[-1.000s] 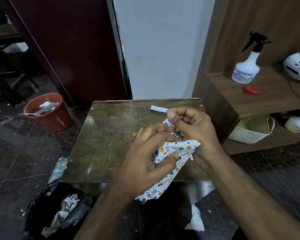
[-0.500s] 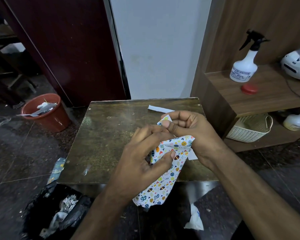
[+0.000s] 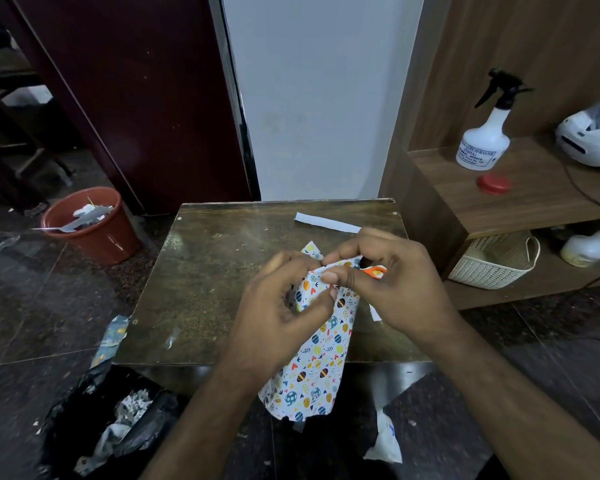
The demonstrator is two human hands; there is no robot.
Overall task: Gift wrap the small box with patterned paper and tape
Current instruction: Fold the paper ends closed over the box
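1. We have a single wide-angle view, worn on the person's head.
2. It looks forward and steeply down onto the small dark brown wooden tabletop (image 3: pixel 222 271), close in.
3. Its edges take in the dark tiled floor (image 3: pixel 32 323) and the brown wooden shelf (image 3: pixel 534 199).

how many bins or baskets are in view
3: a red bin on the floor left of the table, a black-lined bin at the table's near-left corner, and a white basket on the lower shelf at right. Others may be hidden.
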